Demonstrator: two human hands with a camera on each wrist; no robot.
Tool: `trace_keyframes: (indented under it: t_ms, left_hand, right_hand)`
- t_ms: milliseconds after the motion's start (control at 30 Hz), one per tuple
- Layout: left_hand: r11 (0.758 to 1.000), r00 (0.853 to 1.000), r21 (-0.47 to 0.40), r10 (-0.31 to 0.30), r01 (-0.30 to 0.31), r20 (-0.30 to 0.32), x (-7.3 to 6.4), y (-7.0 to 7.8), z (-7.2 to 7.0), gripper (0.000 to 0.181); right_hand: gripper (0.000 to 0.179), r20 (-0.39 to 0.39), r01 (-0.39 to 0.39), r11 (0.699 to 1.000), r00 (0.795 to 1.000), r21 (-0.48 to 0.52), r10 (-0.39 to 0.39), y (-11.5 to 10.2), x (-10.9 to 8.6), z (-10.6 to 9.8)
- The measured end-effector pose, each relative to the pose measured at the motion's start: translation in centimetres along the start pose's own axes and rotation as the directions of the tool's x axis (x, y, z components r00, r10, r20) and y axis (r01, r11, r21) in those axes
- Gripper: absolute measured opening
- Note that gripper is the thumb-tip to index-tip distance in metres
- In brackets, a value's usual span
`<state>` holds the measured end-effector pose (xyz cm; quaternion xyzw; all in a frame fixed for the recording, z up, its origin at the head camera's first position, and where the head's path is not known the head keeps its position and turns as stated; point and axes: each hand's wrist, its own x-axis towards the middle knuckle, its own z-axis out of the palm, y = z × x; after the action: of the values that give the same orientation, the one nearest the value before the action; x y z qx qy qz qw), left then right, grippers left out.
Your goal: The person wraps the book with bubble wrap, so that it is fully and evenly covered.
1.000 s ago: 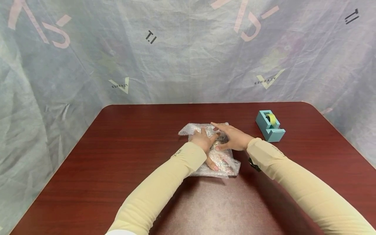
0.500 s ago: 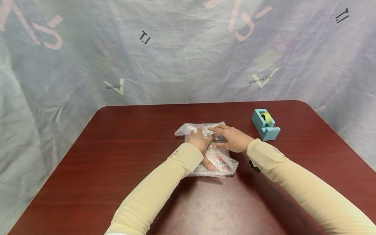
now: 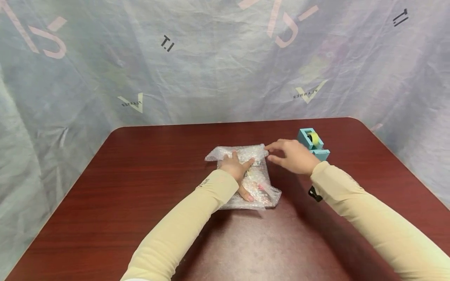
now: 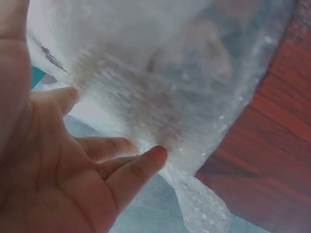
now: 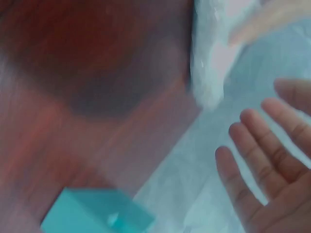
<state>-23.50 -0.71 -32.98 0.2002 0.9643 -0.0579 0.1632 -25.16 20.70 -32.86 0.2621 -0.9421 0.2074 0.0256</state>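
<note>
A flat packet in clear bubble wrap (image 3: 258, 175) lies on the table, with a printed item showing dimly through the plastic. Spread across its left half, my left hand (image 3: 233, 169) rests on the wrap with straight fingers. In the left wrist view the left fingertips (image 4: 158, 154) touch the plastic near a folded, loose corner. Just off the packet's upper right corner is my right hand (image 3: 293, 156), fingers extended and holding nothing. The right wrist view shows the right hand (image 5: 272, 165) apart from the bubble wrap (image 5: 211, 58), its palm bare.
A turquoise tape dispenser (image 3: 320, 154) with a yellow roll stands right of the packet, partly behind my right hand. The dark red wooden table (image 3: 151, 175) has a pale sheen at its front middle. A printed grey curtain (image 3: 211, 62) hangs behind it.
My right hand has lifted off the bubble wrap and moved right, toward the tape dispenser. The left hand stays spread on the packet. The head view has shifted slightly to the right.
</note>
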Motion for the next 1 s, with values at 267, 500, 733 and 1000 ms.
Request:
trace_keyframes:
  t_ms: [267,500,733,1000]
  left_hand:
    - [0.999,1.000,0.034,-0.024,0.023,0.007,0.0,0.0,0.2,0.131]
    - [0.999,0.999,0.026,-0.032,0.031,0.026,-0.1,-0.1,0.1,0.131]
    - [1.000,0.999,0.007,-0.023,0.023,0.023,-0.1,-0.1,0.0,0.130]
    - [0.999,1.000,0.030,-0.023,0.022,0.020,0.1,0.3,0.1,0.130]
  right_hand:
    - [0.029,-0.205,-0.246,0.969,0.947,0.034,0.248,3.4,-2.7,-4.4]
    - [0.038,-0.202,-0.420,0.904,0.882,0.077,0.426,6.9,-5.1,-6.0]
    - [0.051,-0.067,-0.476,0.877,0.875,0.059,0.479,8.8,-6.2,-5.6]
    - [0.052,0.019,-0.495,0.869,0.869,0.028,0.494,9.3,-6.2,-5.2]
